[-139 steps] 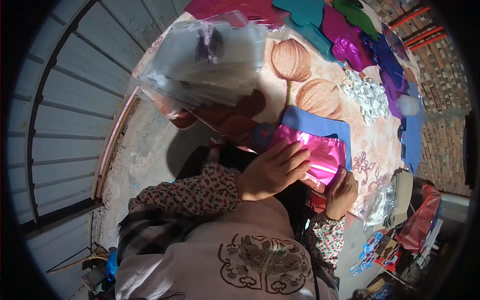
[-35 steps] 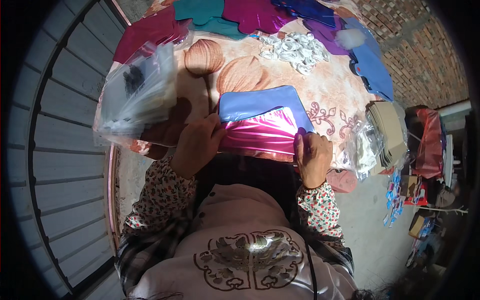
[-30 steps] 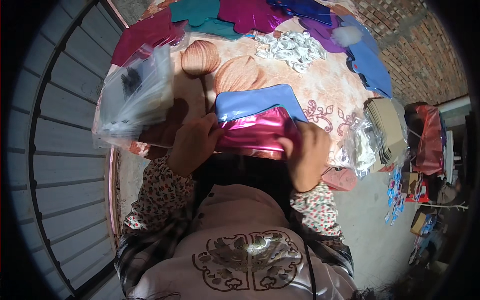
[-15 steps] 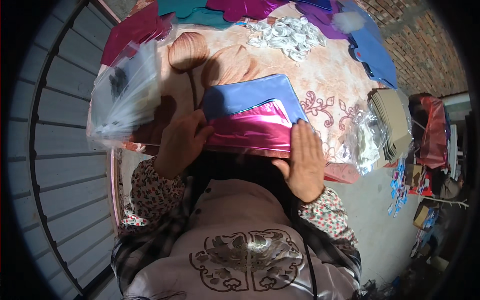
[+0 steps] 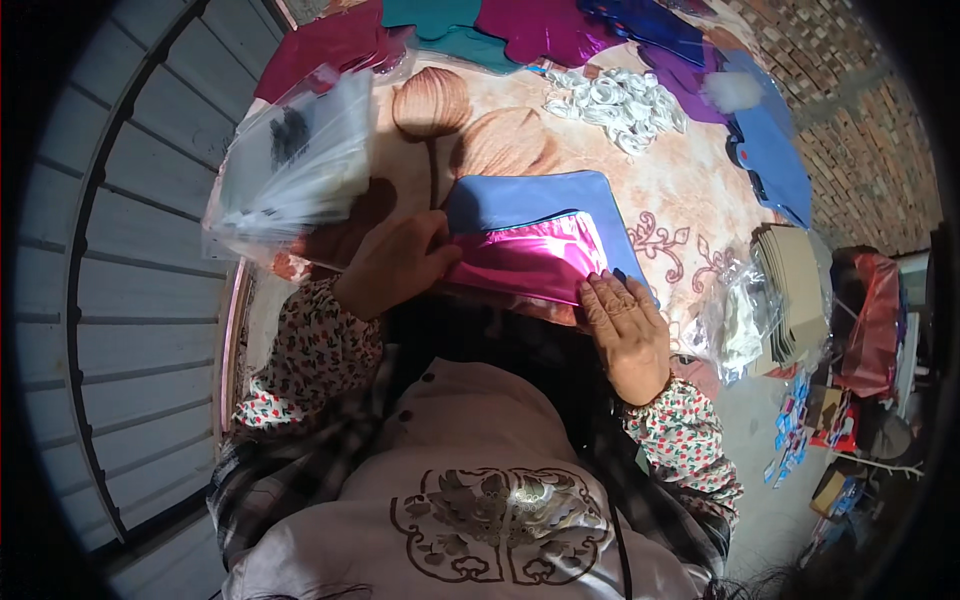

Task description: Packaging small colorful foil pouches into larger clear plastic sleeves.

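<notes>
Pink foil point(image 5: 530, 260): on blue sheet point(image 5: 540, 195)
Left hand point(image 5: 393, 265): I clamp its edge
Right hand point(image 5: 630, 332): over corner, grip unclear

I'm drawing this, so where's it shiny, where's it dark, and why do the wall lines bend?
Head view: glare whitens parts of the pink foil-like piece; head view: the left hand is in shadow, the right hand lit; head view: fisheye distortion curves lines on the grey wall near the rim.
</notes>
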{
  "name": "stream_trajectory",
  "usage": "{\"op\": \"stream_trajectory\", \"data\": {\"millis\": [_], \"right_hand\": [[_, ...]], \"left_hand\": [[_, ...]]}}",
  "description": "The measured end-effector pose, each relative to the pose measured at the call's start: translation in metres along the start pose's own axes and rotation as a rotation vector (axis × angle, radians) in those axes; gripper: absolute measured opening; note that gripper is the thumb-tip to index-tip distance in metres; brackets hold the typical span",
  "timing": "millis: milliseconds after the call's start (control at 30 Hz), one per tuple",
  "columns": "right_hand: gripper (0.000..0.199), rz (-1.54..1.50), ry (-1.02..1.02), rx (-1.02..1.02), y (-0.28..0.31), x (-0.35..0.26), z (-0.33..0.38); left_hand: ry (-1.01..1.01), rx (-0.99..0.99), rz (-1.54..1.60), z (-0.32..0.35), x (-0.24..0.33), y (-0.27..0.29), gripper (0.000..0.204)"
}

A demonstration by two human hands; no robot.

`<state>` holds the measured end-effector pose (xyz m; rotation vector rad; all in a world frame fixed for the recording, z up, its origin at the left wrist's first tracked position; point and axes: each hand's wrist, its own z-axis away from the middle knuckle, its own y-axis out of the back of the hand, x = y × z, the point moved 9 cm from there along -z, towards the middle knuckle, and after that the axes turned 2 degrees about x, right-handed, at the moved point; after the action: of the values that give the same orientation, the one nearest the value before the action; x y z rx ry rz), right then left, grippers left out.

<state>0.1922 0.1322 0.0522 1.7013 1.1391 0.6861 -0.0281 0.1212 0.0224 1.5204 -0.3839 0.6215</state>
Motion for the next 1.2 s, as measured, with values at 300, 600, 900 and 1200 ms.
{"op": "stream_trajectory", "data": {"millis": [300, 600, 900, 1200], "right_hand": [[0.040, 0.120, 0.065, 0.002, -0.010, 0.002, -0.009], [0.034, 0.053, 0.021, 0.051, -0.001, 0.004, -0.011], [0.039, 0.158, 0.068, -0.073, 0.000, 0.001, -0.018], [0.038, 0.273, 0.152, -0.073, 0.028, -0.008, -0.014]], "left_hand": [[-0.119, 0.141, -0.096, 0.000, 0.025, 0.015, 0.024], [-0.688, 0.686, -0.378, 0.026, 0.129, -0.057, 0.038], [-0.669, 0.393, -0.624, 0.019, 0.128, -0.066, 0.035], [-0.735, 0.617, -0.716, 0.054, 0.066, 0.019, 0.016]]}}
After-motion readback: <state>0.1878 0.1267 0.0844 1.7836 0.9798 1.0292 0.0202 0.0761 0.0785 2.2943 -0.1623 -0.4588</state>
